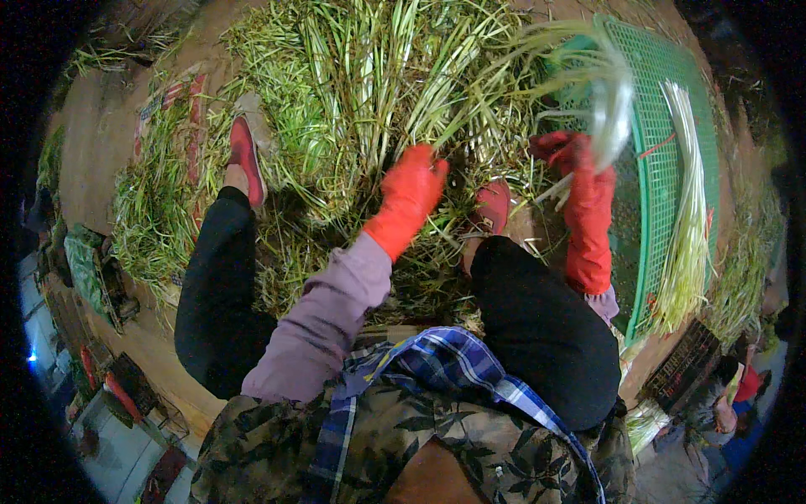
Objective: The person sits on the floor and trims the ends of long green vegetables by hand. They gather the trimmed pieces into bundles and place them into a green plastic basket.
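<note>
My left hand [412, 195], in a red rubber glove, is at the lower end of long green leafy stalks [378, 94] heaped in front of me; whether its fingers grip any of them is unclear. My right hand [570, 157], gloved the same way, is at the right beside a green plastic mesh crate [636, 164]. It holds a bunch of pale leafy stalks [611, 101], blurred by motion, whose green ends trail up and left. A neat bundle of white-stemmed leaves [683, 208] lies on the crate's mesh, with red ties near it.
Loose trimmings [151, 220] cover the floor at left and around my red shoes [245, 154]. A dark crate [680, 362] stands at lower right, near another person [724, 409]. More pale stalks [648, 425] lie beside it. A green bag [85, 264] is at far left.
</note>
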A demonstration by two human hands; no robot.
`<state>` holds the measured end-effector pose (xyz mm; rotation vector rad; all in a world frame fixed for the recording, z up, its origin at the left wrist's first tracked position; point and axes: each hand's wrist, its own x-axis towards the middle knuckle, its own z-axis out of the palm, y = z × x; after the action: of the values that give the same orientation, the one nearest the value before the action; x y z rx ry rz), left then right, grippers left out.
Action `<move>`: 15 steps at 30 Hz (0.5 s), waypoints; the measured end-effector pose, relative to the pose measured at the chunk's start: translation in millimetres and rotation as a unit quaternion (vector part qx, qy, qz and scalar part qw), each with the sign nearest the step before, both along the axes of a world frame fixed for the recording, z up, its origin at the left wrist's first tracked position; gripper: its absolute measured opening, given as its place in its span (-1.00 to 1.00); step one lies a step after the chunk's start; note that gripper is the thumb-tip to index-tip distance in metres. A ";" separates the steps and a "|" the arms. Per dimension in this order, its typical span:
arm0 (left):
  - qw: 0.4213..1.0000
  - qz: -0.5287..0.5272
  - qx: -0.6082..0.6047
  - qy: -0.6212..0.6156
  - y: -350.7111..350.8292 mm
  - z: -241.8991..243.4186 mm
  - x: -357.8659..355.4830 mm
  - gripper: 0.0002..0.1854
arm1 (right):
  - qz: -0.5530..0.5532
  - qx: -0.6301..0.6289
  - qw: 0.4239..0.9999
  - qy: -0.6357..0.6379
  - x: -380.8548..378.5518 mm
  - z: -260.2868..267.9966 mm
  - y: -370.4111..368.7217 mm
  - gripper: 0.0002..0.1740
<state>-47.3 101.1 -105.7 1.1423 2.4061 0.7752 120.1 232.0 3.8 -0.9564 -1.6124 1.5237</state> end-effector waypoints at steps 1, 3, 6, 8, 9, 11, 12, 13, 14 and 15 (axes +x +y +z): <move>0.997 0.041 -0.057 0.037 0.2 -11.3 -11.5 -0.67 | -0.029 -0.084 0.992 0.087 1.6 -0.3 1.1 -0.60; 0.988 -0.032 -0.151 0.025 -2.3 -26.2 -30.2 -0.58 | -0.053 -0.210 0.964 0.156 1.6 -3.0 4.3 -0.53; 0.976 -0.063 -0.193 -0.081 -10.4 -24.8 -43.4 -0.60 | 0.026 -0.306 0.949 0.070 -5.8 -13.7 -2.8 -0.59; 0.965 -0.009 -0.096 -0.245 -18.5 -10.7 -42.3 -0.68 | 0.033 -0.349 0.936 0.023 -13.9 -20.6 -9.2 -0.62; 0.946 0.014 -0.031 -0.323 -23.4 -1.6 -40.4 -0.71 | 0.020 -0.362 0.932 -0.013 -17.7 -22.7 -13.3 -0.63; 0.876 0.003 0.041 -0.481 -30.0 15.6 -32.8 -0.80 | 0.054 -0.409 0.909 -0.052 -24.7 -24.1 -21.8 -0.62; 0.836 0.009 0.077 -0.543 -32.2 22.9 -28.1 -0.81 | 0.091 -0.395 0.909 -0.093 -29.7 -24.9 -24.4 -0.62; 0.794 0.021 0.094 -0.600 -32.8 28.6 -22.9 -0.81 | 0.140 -0.368 0.910 -0.130 -33.6 -25.7 -26.6 -0.63; 0.787 0.002 0.111 -0.607 -32.2 32.9 -18.8 -0.81 | 0.138 -0.367 0.908 -0.149 -38.4 -27.3 -28.1 -0.68; 0.786 -0.002 0.111 -0.608 -30.1 35.6 -13.7 -0.81 | 0.126 -0.350 0.918 -0.139 -41.4 -28.9 -29.6 -0.73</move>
<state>-60.9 71.0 -70.1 0.3997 1.2160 1.2807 78.7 202.4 -25.1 -1.4366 -1.4216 2.3140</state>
